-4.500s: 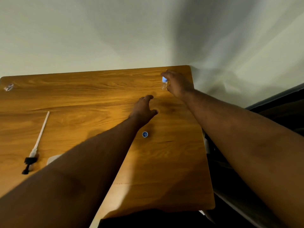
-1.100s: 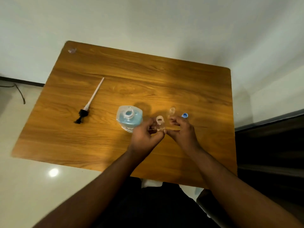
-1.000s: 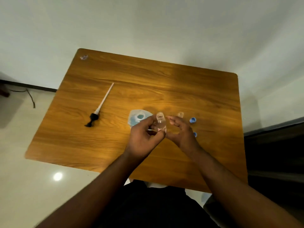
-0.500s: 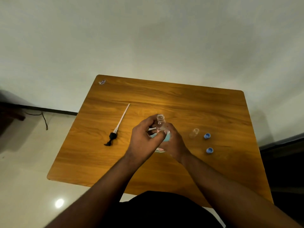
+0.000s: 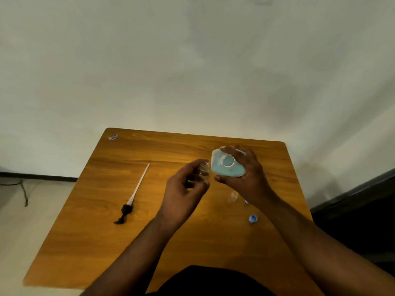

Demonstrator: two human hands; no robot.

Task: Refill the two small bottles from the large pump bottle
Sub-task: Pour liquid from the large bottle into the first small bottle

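Wooden table (image 5: 102, 242) with rounded corners, its far edge against a pale wall. On the left half lies a pump head (image 5: 125, 212), black, with a long white tube running from it toward the far edge. A small scrap of clear wrapper (image 5: 112, 137) sits at the far left corner. On the right half stands a small clear bottle (image 5: 232, 196), uncapped, and near it toward the front edge lies a blue cap (image 5: 253, 218). A second blue cap (image 5: 246, 202) shows only as a sliver just beside the small bottle, mostly hidden by a forearm.
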